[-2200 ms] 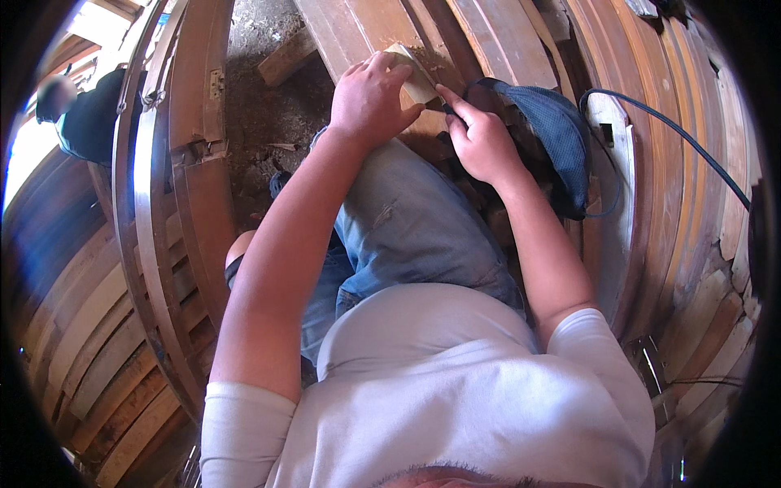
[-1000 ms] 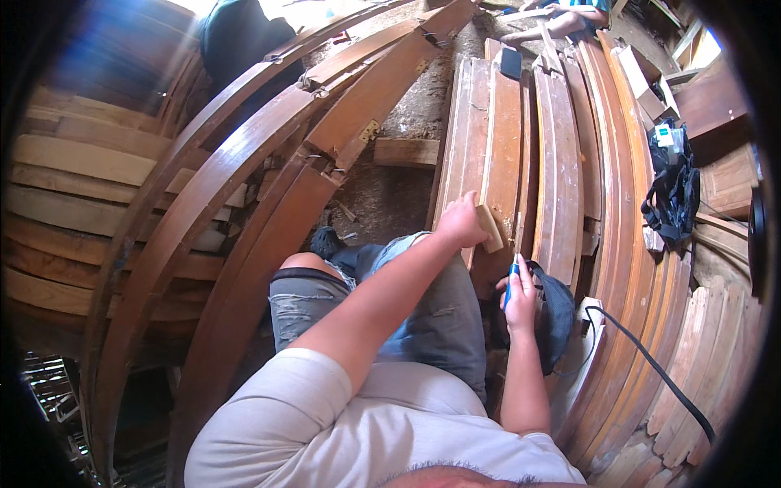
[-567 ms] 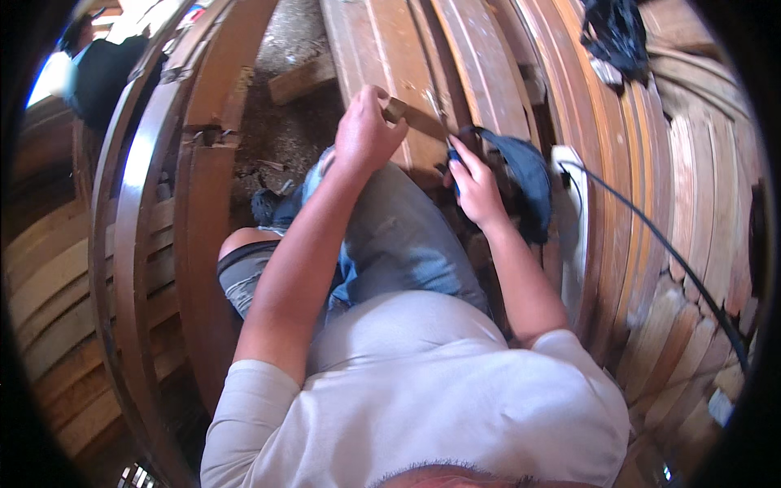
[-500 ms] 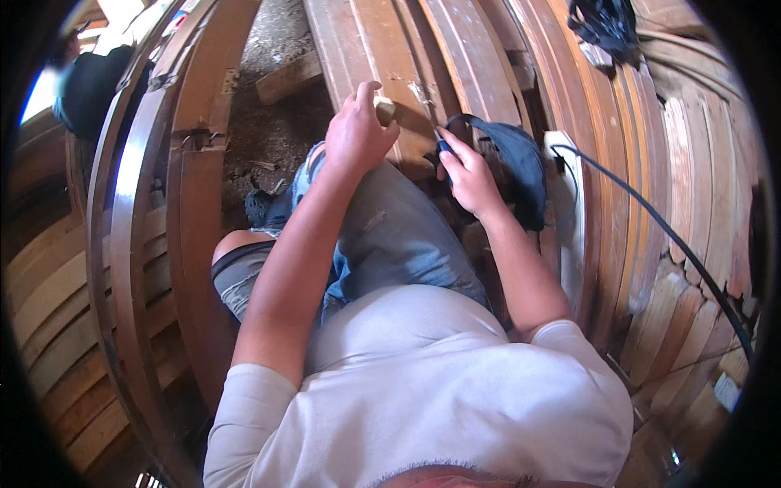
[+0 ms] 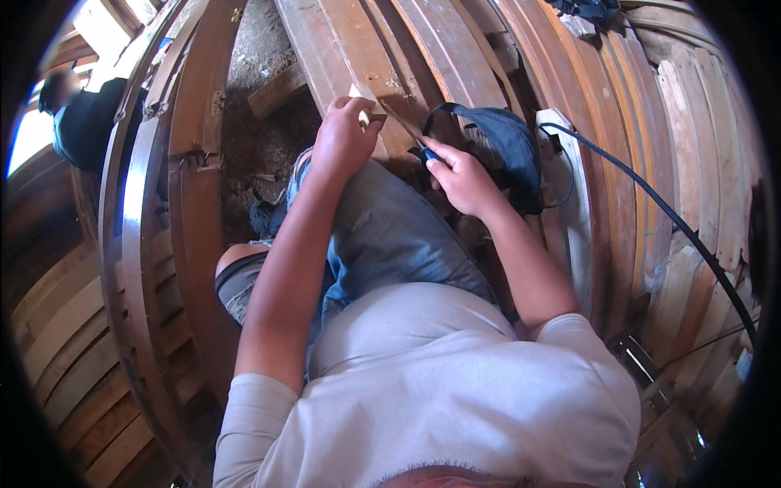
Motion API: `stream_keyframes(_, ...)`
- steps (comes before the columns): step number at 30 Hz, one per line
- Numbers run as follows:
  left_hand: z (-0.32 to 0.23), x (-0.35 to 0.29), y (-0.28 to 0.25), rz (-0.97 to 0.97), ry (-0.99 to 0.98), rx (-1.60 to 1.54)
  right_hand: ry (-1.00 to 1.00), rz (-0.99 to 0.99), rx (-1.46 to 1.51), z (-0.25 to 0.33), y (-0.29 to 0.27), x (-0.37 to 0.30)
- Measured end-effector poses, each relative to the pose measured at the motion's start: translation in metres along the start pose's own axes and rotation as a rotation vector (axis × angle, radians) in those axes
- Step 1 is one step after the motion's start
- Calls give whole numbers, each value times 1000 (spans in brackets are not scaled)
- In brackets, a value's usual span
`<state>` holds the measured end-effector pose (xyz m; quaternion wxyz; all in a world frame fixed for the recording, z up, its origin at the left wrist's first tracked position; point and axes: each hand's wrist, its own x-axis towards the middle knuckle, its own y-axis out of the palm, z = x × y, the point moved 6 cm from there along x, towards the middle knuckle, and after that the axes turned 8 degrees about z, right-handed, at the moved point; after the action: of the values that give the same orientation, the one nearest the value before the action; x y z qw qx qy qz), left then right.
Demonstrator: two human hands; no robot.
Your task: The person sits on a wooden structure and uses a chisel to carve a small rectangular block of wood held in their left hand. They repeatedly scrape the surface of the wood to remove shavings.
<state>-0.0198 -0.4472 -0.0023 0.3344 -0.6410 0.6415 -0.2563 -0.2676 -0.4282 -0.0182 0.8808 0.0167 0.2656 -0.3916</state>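
Note:
A small pale yellowish block (image 5: 359, 99), apparently wood, is gripped in my left hand (image 5: 342, 140) above my raised knee. My fingers wrap round it and hide part of it. From the right, my right hand (image 5: 464, 177) holds a blue-handled tool (image 5: 429, 154) with a long thin blade. That blade points up and left, and its tip is close to the block; whether they touch I cannot tell. Whether the tool is a chisel, a file or a screwdriver does not show clearly. Brown wooden boards (image 5: 342, 49) lie beyond both hands.
A dark blue bag (image 5: 512, 150) lies just right of my right hand. Beside it stands a pale post (image 5: 569, 203) with a black cable (image 5: 643, 191) running right. Wooden frames (image 5: 195, 195) stand on my left, with a person (image 5: 89, 122) behind them. Stacked planks (image 5: 691, 130) line the right side.
My right hand has moved left and slightly up, bringing the blade towards the block. My left hand has turned and its fingers have closed more round the block. The view has shifted slightly.

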Motion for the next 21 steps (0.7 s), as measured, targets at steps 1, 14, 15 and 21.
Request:
stream_keyframes(1,-5,-3,0,32,-10,-51,27,-13,16,8,-3,-9)
stream_keyframes(14,11,27,5,196,-168,-345,34,-69,-422,59,-26,-16)
stream_keyframes(15,10,28,4,206,-173,-372,46,-65,-449,65,-27,-18)
stream_keyframes(21,44,49,20,199,-63,-243,53,-52,-491,72,-34,-13)
